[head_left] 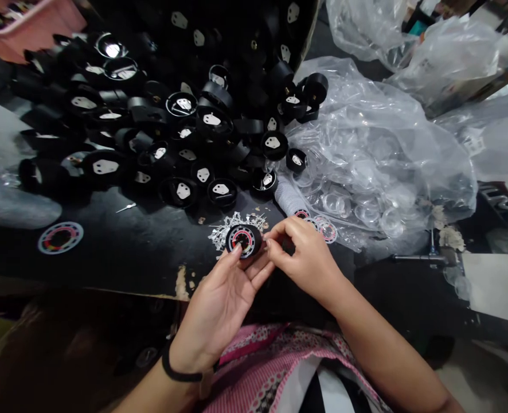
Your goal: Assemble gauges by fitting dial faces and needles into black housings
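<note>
Centre of frame, slightly low: left hand palm up, fingers curled round a small black round gauge — dial face up, red and white markings visible, thumb tip resting on its near rim. Right hand just to the right, fingertips pinched narrow at the gauge's right edge, touching it; cannot tell whether anything small sits between those fingertips. Black band on the left wrist, lower centre.

Gauge held just above the black worktable, over a scrap of jagged white paper. Directly right of the hands, a short stack of printed dial discs lying flat, next to a white ribbed roll.

Upper left to upper centre: big heap of black round housings, many showing a white plate with holes on the back, piled loose and overlapping. Lone printed dial ring flat on the table at left, well apart from the hands. Small metal sliver near the heap's lower edge.

Right half: crumpled clear plastic bags holding clear round lenses, more bags in the upper right corner. Pink tub in the upper left corner. Pink patterned clothing at bottom centre.
</note>
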{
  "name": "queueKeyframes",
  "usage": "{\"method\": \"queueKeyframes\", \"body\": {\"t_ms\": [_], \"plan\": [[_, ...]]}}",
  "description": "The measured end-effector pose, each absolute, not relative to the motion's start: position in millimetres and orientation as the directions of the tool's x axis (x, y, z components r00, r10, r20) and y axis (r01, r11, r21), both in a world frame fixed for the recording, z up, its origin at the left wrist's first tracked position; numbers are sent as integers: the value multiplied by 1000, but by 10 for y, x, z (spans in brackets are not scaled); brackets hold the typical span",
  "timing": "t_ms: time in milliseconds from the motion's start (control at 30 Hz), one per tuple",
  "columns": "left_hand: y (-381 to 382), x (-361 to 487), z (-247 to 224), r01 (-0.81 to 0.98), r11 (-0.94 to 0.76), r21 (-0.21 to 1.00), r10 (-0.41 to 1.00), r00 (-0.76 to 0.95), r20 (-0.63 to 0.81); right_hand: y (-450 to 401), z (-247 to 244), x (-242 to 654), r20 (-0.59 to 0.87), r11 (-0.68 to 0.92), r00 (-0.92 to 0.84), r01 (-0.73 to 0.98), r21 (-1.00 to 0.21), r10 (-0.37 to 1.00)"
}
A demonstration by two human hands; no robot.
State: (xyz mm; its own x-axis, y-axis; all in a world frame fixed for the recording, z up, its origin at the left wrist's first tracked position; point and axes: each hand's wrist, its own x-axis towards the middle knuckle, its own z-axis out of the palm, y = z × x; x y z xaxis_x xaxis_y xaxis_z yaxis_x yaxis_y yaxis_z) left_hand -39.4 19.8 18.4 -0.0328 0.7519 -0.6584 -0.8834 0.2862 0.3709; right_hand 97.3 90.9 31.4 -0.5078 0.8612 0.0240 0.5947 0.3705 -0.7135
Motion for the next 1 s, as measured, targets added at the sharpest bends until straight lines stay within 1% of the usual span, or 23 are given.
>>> {"method": "queueKeyframes", "body": {"t_ms": [100,267,333,433,533,667,833,1000], "plan": [[221,-311,192,-860,266,435,764,-87,-639,846,326,1086,57,355,-464,587,-727,884],[122,-171,159,-728,176,663,845,-233,-480,782,356,1164,-24,309,-450,648,-696,893],[99,-155,155,-683,167,711,863,-247,-440,765,382,1186,-26,297,-432,663,-687,902],[118,-163,160,-634,188,750,861,-261,-436,734,435,1235,23,288,-424,572,-768,905],[165,-147,154,-589,261,765,853,-231,-469,697,474,1274,56,280,-439,466,-839,897],[173,-80,99,-528,332,782,867,-156,-474,669,484,1285,20,272,-449,506,-818,894],[114,-70,34,-409,291,865,903,-180,-390,668,492,1288,2,277,-449,547,-790,894],[88,-110,60,-381,291,878,912,-168,-375,667,487,1284,-3,262,-436,546,-796,900]]}}
